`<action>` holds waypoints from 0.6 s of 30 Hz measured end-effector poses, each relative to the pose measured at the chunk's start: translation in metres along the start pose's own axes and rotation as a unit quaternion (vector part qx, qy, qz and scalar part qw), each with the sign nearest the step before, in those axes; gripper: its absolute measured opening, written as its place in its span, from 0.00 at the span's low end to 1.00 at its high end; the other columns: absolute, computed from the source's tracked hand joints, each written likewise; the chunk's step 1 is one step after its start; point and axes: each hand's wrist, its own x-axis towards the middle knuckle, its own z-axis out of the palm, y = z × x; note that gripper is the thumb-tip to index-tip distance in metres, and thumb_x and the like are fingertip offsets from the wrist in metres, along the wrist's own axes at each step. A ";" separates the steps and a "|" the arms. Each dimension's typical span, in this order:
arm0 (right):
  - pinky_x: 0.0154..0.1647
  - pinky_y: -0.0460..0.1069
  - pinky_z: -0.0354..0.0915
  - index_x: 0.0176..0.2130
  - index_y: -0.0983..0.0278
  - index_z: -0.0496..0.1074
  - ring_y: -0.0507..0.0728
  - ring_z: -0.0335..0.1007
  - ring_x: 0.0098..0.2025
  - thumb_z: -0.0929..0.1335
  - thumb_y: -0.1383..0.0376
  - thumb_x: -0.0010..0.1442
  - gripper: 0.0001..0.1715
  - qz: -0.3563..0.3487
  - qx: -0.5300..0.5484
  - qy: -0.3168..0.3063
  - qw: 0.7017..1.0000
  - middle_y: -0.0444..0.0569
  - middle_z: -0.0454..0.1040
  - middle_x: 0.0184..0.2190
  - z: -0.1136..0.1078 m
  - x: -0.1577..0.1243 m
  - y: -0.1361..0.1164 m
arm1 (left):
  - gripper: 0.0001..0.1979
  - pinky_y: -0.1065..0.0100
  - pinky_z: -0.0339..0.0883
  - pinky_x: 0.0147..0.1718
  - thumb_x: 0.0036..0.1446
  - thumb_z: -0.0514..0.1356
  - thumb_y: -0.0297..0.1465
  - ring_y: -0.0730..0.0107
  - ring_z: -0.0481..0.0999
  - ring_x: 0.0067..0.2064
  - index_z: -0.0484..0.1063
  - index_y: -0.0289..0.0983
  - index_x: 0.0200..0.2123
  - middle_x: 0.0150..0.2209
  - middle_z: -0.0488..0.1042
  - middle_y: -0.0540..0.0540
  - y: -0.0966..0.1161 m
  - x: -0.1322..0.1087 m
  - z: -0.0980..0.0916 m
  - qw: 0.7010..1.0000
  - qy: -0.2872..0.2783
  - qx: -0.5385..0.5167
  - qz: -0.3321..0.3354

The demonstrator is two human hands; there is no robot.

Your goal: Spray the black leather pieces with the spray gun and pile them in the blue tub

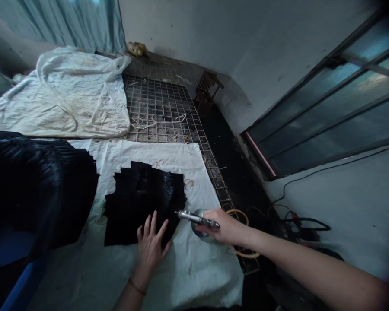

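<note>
Pressing flat on the near edge of a stack of black cut fabric pieces [142,201], the left hand [152,246] lies with its fingers spread apart and holds nothing. The stack sits on a white cloth [194,268] that covers the near part of the worktop, its jagged edges fanned out toward the far side. The right hand [225,226] is wrapped shut around a slim metal tool [196,218], whose narrow tip points left and ends just at the stack's right edge. A rounded metal part hangs under the tool, against the palm; what it is cannot be told.

Left of the stack, a larger heap of dark pleated fabric [35,190] takes up the near left side, close to the small stack but apart from it. Beyond both lies a crumpled, stained white sheet [65,95]. The bare part of the worktop is a wire grid [164,110], littered with pale strings and scraps. A few rubber bands [189,183] lie on the white cloth just right of the stack, between it and the grid's edge. A yellowish hose loop [243,235] curls under the right wrist, and dark cables [306,224] lie on the floor farther right, below a window with dark frames [330,108]. A teal curtain [61,21] hangs at the far left.
</note>
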 end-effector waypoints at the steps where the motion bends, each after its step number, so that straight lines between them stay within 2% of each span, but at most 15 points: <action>1: 0.25 0.45 0.53 0.22 0.65 0.66 0.50 0.58 0.24 0.64 0.51 0.59 0.24 0.016 0.006 0.008 1.000 0.44 0.65 0.20 0.004 -0.005 -0.002 | 0.30 0.44 0.51 0.56 0.53 0.60 0.44 0.45 0.52 0.65 0.61 0.54 0.60 0.69 0.47 0.41 0.000 0.000 -0.001 1.000 0.000 -0.001 0.000; 3: 0.25 0.45 0.52 0.22 0.64 0.65 0.50 0.57 0.23 0.64 0.51 0.60 0.24 0.030 0.010 0.021 0.999 0.43 0.64 0.20 0.012 -0.011 -0.004 | 0.30 0.44 0.51 0.55 0.53 0.60 0.44 0.45 0.51 0.66 0.61 0.54 0.60 0.68 0.47 0.41 0.000 0.000 -0.001 1.000 0.001 -0.001 0.001; 6: 0.26 0.45 0.53 0.22 0.64 0.65 0.50 0.59 0.24 0.65 0.52 0.59 0.22 0.005 0.003 0.020 1.000 0.44 0.66 0.22 0.021 -0.016 -0.005 | 0.29 0.44 0.51 0.56 0.54 0.60 0.43 0.45 0.52 0.65 0.61 0.55 0.60 0.68 0.47 0.41 0.001 0.000 -0.003 1.000 0.002 0.001 0.002; 10: 0.26 0.45 0.54 0.22 0.64 0.65 0.50 0.59 0.24 0.64 0.51 0.60 0.24 0.023 -0.004 0.059 0.998 0.45 0.66 0.22 0.023 -0.013 -0.007 | 0.30 0.44 0.51 0.56 0.53 0.61 0.42 0.45 0.50 0.65 0.61 0.54 0.60 0.68 0.47 0.42 0.001 -0.001 -0.005 1.000 -0.002 -0.002 0.000; 13: 0.27 0.45 0.53 0.22 0.65 0.66 0.51 0.60 0.25 0.65 0.51 0.59 0.23 0.006 -0.002 0.057 0.998 0.44 0.66 0.22 0.019 -0.003 -0.007 | 0.30 0.43 0.51 0.56 0.53 0.61 0.42 0.45 0.50 0.65 0.62 0.54 0.60 0.68 0.49 0.41 0.001 -0.001 -0.003 1.000 0.000 -0.003 -0.001; 18: 0.25 0.45 0.54 0.26 0.66 0.70 0.51 0.60 0.25 0.66 0.49 0.56 0.23 0.110 0.083 0.150 0.979 0.42 0.65 0.20 -0.007 0.010 0.003 | 0.29 0.43 0.52 0.55 0.53 0.61 0.42 0.45 0.50 0.65 0.62 0.54 0.59 0.67 0.50 0.41 0.003 -0.001 -0.001 1.000 -0.001 0.000 -0.004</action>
